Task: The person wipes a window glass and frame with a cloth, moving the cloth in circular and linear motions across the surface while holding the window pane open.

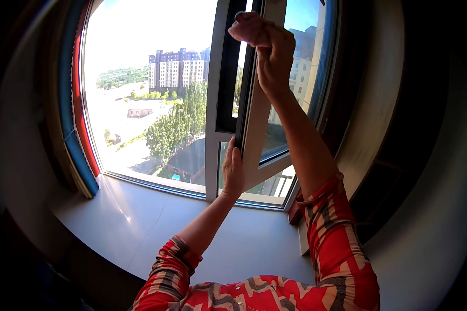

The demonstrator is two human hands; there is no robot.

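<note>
High in front of me, my right hand (276,61) is closed around a bunched pink cloth (248,30). The cloth is up by the top part of a window sash (253,137), which stands swung inward at an angle. Lower down, my left hand (233,170) has its fingers stretched upward along the lower part of that sash's edge. Nothing shows in the left hand, though its palm side is partly hidden. Between the fixed frame (213,165) and the sash there is a narrow dark-edged gap.
A pale windowsill (155,228) runs below the window. At the left side hang blue and red curtains (73,114). A large fixed pane (124,103) shows trees and a tall building outside. Dark wall panelling (386,192) stands at the right.
</note>
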